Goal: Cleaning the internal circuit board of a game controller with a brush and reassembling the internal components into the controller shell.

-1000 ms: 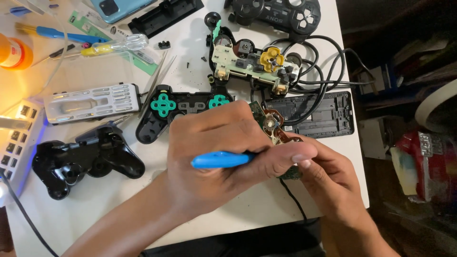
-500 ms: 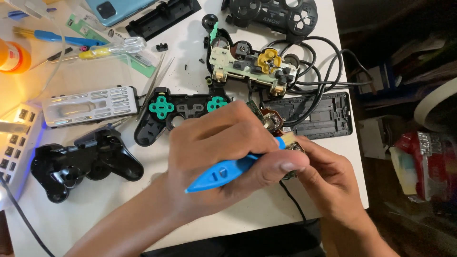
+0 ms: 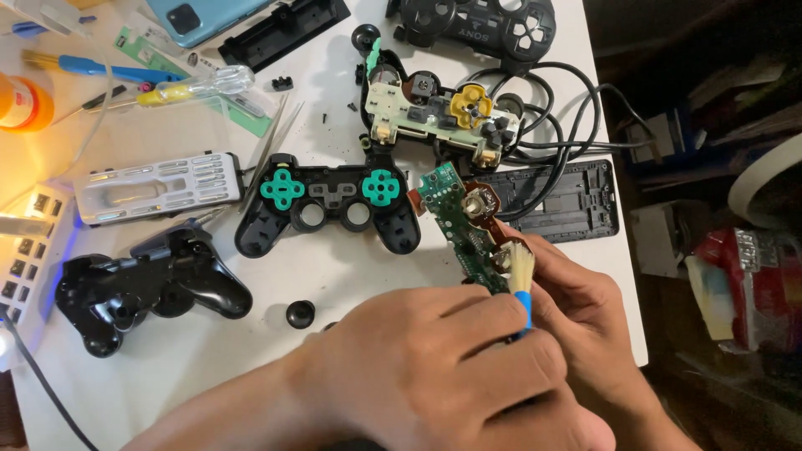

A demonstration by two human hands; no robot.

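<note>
I take the green circuit board (image 3: pixel 462 227) as my landmark. It is tilted up off the white table (image 3: pixel 334 276), pinched at its lower end by the fingers of my right hand (image 3: pixel 585 309); my left hand hides most of that grip, so I cannot tell how many fingers bear on it. My left hand (image 3: pixel 434 367), below and left of the board, has its fingers curled tight around the blue handle of a small brush (image 3: pixel 521 276), whose pale bristles touch the board's lower right edge, just beside a thumbstick module (image 3: pixel 478 203).

The risks, as I judge them from here:
- The brown flex ribbon (image 3: pixel 493 225) along the board's right side looks thin; a hard sweep of the bristles could crease or tear it.
- The board is held at one end only, so pressure near its far end could lever it out of the pinch and drop it onto the open controller shell with teal pads (image 3: pixel 327 205), just left of it.
- Small black screws (image 3: pixel 326 117) lie loose well above and left of the board, and a loose thumbstick cap (image 3: pixel 301 314) sits lower left of it; a slip of my left forearm could scatter them.
- The black cable (image 3: pixel 576 108) loops above and right of the board, near enough to snag if I lift it.
</note>
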